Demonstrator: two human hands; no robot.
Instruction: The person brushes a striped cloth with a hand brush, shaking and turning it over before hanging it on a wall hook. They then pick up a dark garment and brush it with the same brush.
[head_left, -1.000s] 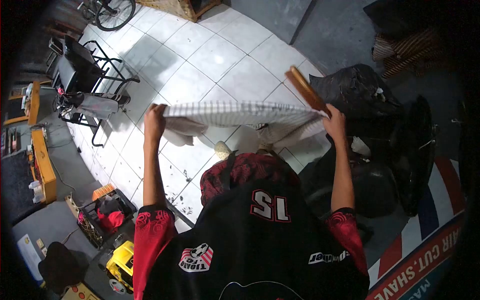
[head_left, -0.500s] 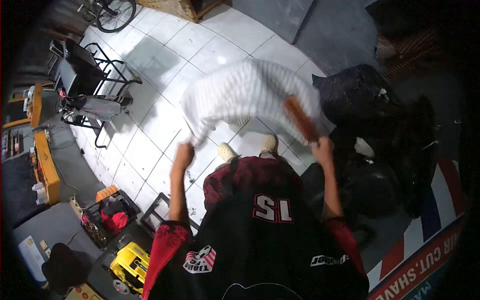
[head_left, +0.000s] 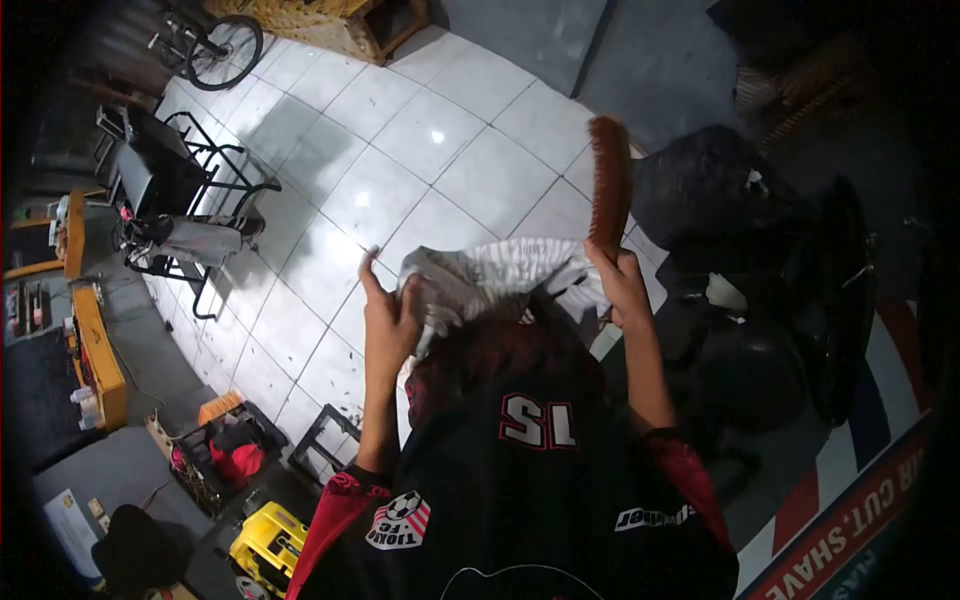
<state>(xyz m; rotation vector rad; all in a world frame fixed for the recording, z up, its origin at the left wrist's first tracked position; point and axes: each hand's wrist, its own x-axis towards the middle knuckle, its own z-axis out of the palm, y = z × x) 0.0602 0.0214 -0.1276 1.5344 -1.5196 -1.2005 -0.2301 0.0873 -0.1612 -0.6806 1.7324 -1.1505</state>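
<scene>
A white and grey striped barber cape (head_left: 480,277) with faint printed lettering hangs bunched between my hands, just above my lap. At its left end is my left hand (head_left: 392,318), its thumb lying against the cloth and its index finger sticking out; the other fingers are partly hidden. My right hand (head_left: 624,288) grips the cape's right end together with a brown bristle brush (head_left: 610,185). The brush points upward, away from me, with its bristles facing left.
White floor tiles (head_left: 400,205) with dark bits of hair lie ahead. A black folding-frame chair (head_left: 165,160) stands at left, a bicycle (head_left: 225,55) beyond it. Close on the left are a crate (head_left: 262,430) and a yellow toy vehicle (head_left: 270,540). Black bags (head_left: 710,185) sit at right.
The cape, spread out and billowing before, has dropped and bunched towards my lap. Both hands have risen slightly, the left moving a little right. The brush has swung upright.
</scene>
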